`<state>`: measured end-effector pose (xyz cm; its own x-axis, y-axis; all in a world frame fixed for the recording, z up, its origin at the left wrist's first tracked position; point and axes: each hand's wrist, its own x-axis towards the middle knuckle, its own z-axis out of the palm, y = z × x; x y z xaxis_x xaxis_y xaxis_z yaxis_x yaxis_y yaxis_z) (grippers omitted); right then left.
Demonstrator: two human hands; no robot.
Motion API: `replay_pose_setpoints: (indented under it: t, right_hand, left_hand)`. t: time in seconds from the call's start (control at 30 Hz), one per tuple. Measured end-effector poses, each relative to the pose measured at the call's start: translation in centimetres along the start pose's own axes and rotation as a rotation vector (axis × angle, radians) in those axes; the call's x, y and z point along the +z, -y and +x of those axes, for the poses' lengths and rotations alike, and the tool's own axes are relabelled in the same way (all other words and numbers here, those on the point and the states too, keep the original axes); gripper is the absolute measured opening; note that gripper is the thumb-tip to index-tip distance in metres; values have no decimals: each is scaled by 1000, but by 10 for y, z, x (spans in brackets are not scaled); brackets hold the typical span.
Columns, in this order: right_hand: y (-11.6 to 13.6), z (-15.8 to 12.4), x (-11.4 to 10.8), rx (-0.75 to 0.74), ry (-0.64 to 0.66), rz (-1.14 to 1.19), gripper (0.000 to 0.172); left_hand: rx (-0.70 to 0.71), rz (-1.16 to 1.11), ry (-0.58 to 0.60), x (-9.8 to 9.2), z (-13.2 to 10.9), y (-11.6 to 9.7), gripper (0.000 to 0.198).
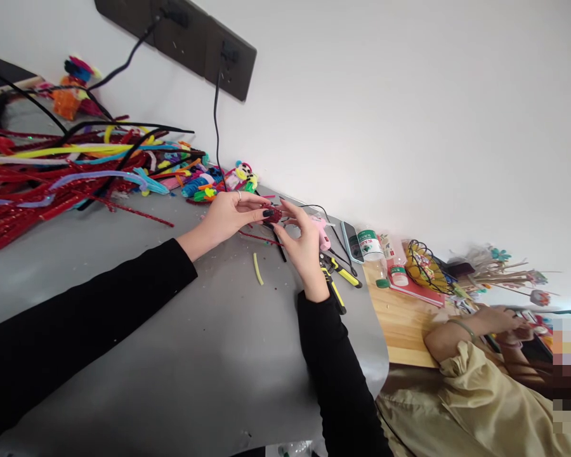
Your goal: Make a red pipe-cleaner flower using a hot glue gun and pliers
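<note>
Between my two hands is a small dark red, glittery piece of coiled pipe cleaner (275, 214). My left hand (228, 217) pinches its left side between thumb and fingers. On its other side, my right hand (304, 238) has thumb and fingertips closed about it; the exact contact is partly hidden. A red pipe cleaner (259, 238) lies below the hands, beside a black one. Just right of my right hand are a pink glue gun (322, 233) and pliers with yellow and black handles (335, 285). A short pale yellow pipe cleaner piece (257, 269) lies on the grey mat (209, 355).
Many loose pipe cleaners (85, 174) are heaped at left, near small colourful figures (240, 174). A phone (353, 241), a bottle (372, 247) and a yellow basket (423, 263) stand at right. Cords hang from the wall sockets (185, 38). A co-worker's arm (461, 336) is at far right.
</note>
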<state>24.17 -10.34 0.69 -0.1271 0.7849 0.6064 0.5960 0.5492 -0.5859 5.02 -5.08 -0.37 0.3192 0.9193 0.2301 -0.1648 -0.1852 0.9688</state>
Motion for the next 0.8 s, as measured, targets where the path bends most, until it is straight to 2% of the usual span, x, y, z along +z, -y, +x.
replay_pose_setpoints:
  t: [0.13,0.27,0.47,0.6,0.8]
  right_hand:
    - [2,0,1,-58,15,-28,33]
    - [4,0,2,-67,31,-20,24]
    - [5,2,-1,15,-60,30,26]
    - [4,1,-1,77,-64,78,28]
    - [4,-1,1,114,-35,152,30]
  left_hand:
    - [-23,19,-5,-2,2,4,62]
    - [-48,44,15,0,-1,-1,61]
    - [71,100,65,4,-5,-10,56]
    - [101,114,67,4,-5,-9,54]
    - [56,32,69,5,-4,-9,51]
